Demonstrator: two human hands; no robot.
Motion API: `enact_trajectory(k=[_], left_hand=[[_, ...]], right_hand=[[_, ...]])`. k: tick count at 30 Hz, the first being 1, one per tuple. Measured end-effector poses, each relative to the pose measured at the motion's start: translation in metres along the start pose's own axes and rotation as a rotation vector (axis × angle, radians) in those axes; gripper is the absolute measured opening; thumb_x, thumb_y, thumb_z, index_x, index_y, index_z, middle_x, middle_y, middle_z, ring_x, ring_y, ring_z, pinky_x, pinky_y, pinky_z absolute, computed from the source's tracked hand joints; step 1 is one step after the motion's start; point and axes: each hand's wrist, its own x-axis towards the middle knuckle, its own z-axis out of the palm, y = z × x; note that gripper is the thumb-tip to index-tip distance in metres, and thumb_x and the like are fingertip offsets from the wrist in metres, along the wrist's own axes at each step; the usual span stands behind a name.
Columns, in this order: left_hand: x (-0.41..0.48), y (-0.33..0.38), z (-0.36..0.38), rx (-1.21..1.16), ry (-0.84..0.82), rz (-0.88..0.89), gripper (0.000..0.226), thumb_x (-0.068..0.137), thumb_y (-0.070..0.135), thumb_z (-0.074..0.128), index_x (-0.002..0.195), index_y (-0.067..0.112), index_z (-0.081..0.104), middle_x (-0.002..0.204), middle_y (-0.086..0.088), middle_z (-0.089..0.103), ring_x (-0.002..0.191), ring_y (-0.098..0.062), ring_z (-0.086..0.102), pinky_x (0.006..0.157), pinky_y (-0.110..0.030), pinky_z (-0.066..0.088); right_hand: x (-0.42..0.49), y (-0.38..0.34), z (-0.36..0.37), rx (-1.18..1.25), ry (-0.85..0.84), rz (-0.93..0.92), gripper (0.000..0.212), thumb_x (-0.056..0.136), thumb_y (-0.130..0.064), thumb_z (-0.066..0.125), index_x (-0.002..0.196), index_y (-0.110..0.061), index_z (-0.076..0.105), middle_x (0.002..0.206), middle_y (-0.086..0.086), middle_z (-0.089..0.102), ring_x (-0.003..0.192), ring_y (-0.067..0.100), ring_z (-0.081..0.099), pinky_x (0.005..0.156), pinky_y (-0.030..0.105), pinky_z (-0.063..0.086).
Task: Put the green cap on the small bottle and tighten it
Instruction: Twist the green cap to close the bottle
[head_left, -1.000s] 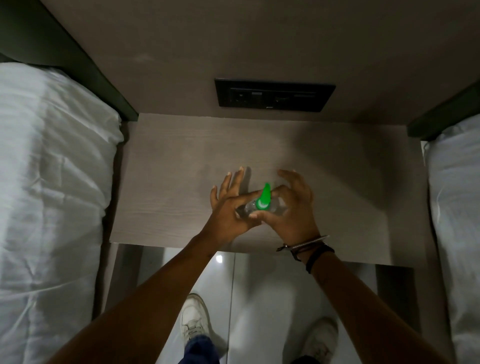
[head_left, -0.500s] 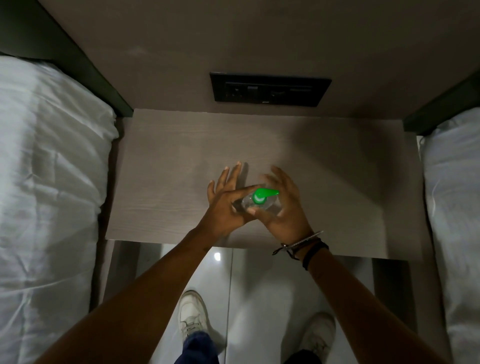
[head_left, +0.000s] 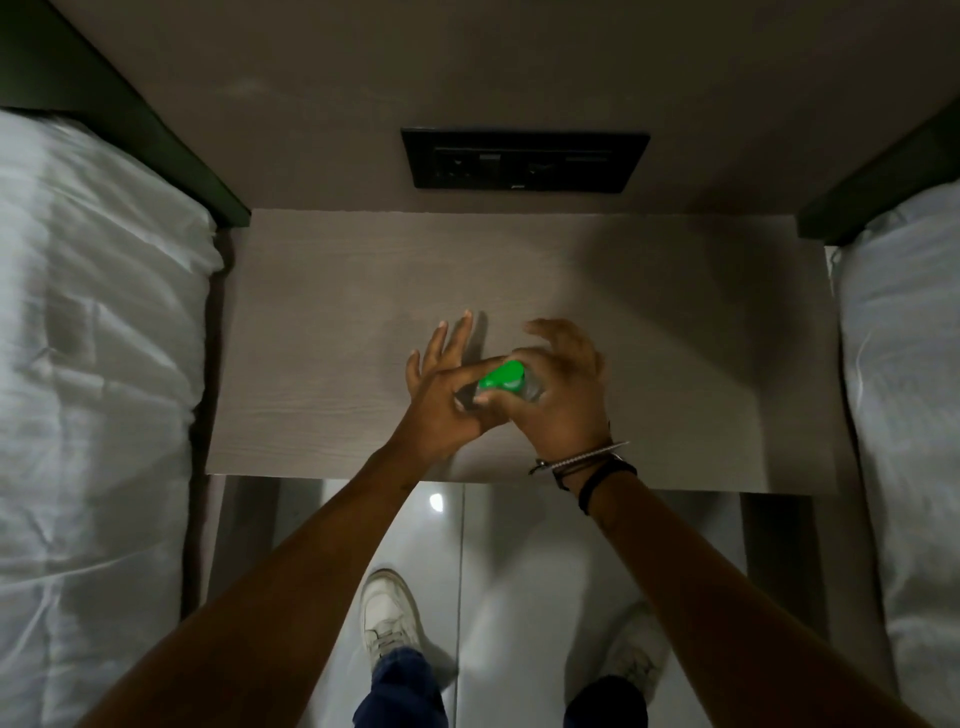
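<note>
The table is a pale, wood-grain surface set against the rear wall, between two beds with white bedding, one on either side. Its visible top carries no loose items; only shadows fall across it. Whether the small bottle held above its front-centre area touches the top cannot be determined.

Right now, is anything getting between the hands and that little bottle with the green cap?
Nothing visible. Both hands are already on it: the left hand and right hand close around the bottle, with the green cap sitting on top.
</note>
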Motion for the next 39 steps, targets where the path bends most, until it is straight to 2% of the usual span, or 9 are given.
enact_trajectory(k=[4, 9, 13, 16, 21, 24, 28, 33, 39], left_hand=[[0.0, -0.001, 0.0, 0.001, -0.018, 0.001, 0.036, 0.064, 0.04, 0.078, 0.097, 0.027, 0.068, 0.156, -0.006, 0.016, 0.141, -0.019, -0.004, 0.107, -0.048, -0.009], [0.001, 0.002, 0.0, -0.004, 0.006, -0.011, 0.037, 0.063, 0.05, 0.074, 0.092, 0.028, 0.068, 0.155, -0.006, 0.02, 0.141, -0.023, 0.002, 0.108, -0.055, -0.004], [-0.001, 0.001, 0.0, 0.0, -0.008, 0.002, 0.053, 0.062, 0.057, 0.069, 0.11, 0.035, 0.063, 0.156, -0.005, 0.017, 0.142, -0.021, -0.001, 0.108, -0.057, -0.004], [-0.001, 0.002, -0.002, -0.012, -0.015, 0.001, 0.055, 0.062, 0.056, 0.067, 0.114, 0.038, 0.061, 0.156, -0.003, 0.016, 0.142, -0.021, -0.001, 0.109, -0.058, -0.003], [0.001, 0.004, -0.002, -0.021, -0.018, 0.007, 0.058, 0.062, 0.049, 0.077, 0.116, 0.039, 0.059, 0.154, 0.0, 0.013, 0.143, -0.028, 0.002, 0.108, -0.061, -0.001], [0.002, 0.004, -0.005, -0.029, -0.025, -0.037, 0.053, 0.066, 0.048, 0.077, 0.115, 0.035, 0.061, 0.156, 0.002, 0.012, 0.143, -0.024, -0.001, 0.109, -0.058, -0.003], [0.0, 0.009, -0.008, -0.035, -0.051, -0.018, 0.055, 0.065, 0.047, 0.075, 0.116, 0.044, 0.055, 0.157, -0.005, 0.014, 0.143, -0.027, -0.001, 0.109, -0.062, -0.002], [0.001, 0.01, -0.007, -0.026, -0.028, -0.019, 0.059, 0.062, 0.039, 0.082, 0.117, 0.031, 0.061, 0.155, -0.008, 0.018, 0.143, -0.032, 0.003, 0.108, -0.061, -0.001], [0.002, 0.01, -0.009, 0.043, -0.078, -0.01, 0.057, 0.061, 0.04, 0.083, 0.113, 0.032, 0.064, 0.156, -0.006, 0.016, 0.141, -0.022, -0.002, 0.11, -0.057, -0.002]], right_hand=[[0.001, -0.001, 0.001, 0.042, -0.047, 0.05, 0.075, 0.048, -0.057, 0.082, 0.108, -0.021, 0.054, 0.14, 0.01, 0.042, 0.13, 0.028, 0.035, 0.103, 0.05, 0.032], [0.0, 0.004, -0.006, 0.055, -0.074, -0.063, 0.037, 0.065, -0.037, 0.078, 0.096, -0.019, 0.068, 0.132, 0.007, 0.056, 0.132, 0.033, 0.036, 0.101, 0.061, 0.031], [0.005, -0.007, -0.001, -0.051, -0.015, 0.043, 0.066, 0.046, -0.052, 0.087, 0.092, -0.013, 0.059, 0.117, 0.011, 0.059, 0.121, 0.03, 0.046, 0.097, 0.057, 0.039], [0.005, -0.001, -0.006, 0.117, -0.12, 0.055, 0.079, 0.049, -0.05, 0.086, 0.113, -0.018, 0.052, 0.139, 0.01, 0.043, 0.13, 0.028, 0.036, 0.105, 0.055, 0.035], [0.007, 0.004, -0.016, 0.133, -0.147, -0.012, 0.043, 0.058, -0.019, 0.087, 0.096, -0.012, 0.069, 0.132, 0.009, 0.056, 0.13, 0.033, 0.038, 0.102, 0.061, 0.034], [0.006, -0.003, -0.014, 0.082, -0.022, 0.023, 0.055, 0.048, -0.027, 0.091, 0.092, -0.009, 0.064, 0.118, 0.012, 0.061, 0.119, 0.032, 0.049, 0.094, 0.059, 0.042], [-0.002, 0.002, -0.013, 0.149, -0.11, 0.065, 0.086, 0.053, -0.031, 0.09, 0.126, -0.015, 0.048, 0.146, 0.01, 0.037, 0.135, 0.027, 0.031, 0.11, 0.052, 0.028], [0.001, -0.003, -0.015, 0.218, -0.111, 0.021, 0.051, 0.066, -0.012, 0.082, 0.113, -0.007, 0.062, 0.141, 0.012, 0.046, 0.135, 0.038, 0.028, 0.108, 0.062, 0.025], [-0.009, -0.004, -0.01, 0.123, -0.008, -0.007, 0.052, 0.061, -0.021, 0.085, 0.108, -0.009, 0.064, 0.13, 0.006, 0.058, 0.133, 0.031, 0.035, 0.104, 0.057, 0.031]])
